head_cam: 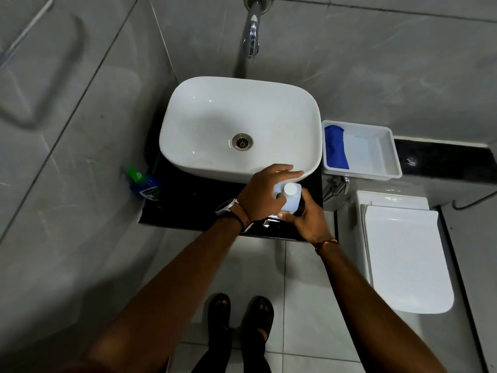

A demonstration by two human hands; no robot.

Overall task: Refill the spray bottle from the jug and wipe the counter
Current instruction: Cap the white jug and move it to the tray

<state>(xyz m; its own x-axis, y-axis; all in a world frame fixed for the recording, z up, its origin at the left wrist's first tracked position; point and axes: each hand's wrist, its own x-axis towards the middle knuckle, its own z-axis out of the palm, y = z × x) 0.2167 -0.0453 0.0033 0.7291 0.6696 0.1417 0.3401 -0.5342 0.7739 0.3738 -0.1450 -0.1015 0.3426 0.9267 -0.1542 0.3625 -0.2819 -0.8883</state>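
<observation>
A white jug (290, 196) with a round white cap stands on the black counter (188, 205), just in front of the white basin (242, 125). My left hand (265, 191) wraps around the jug's far side and handle. From the near right side, my right hand (306, 218) grips the jug's lower body. Both hands hide most of the jug. A blue cloth (334, 150) lies in a white tray (387, 154) right of the basin. I cannot make out a spray bottle for certain; something dark shows under my hands.
A blue bottle with a green cap (144, 184) stands at the counter's left end by the wall. A chrome tap (252, 33) hangs above the basin. A white toilet (403, 254) sits lower right. Grey tiled floor and my feet lie below.
</observation>
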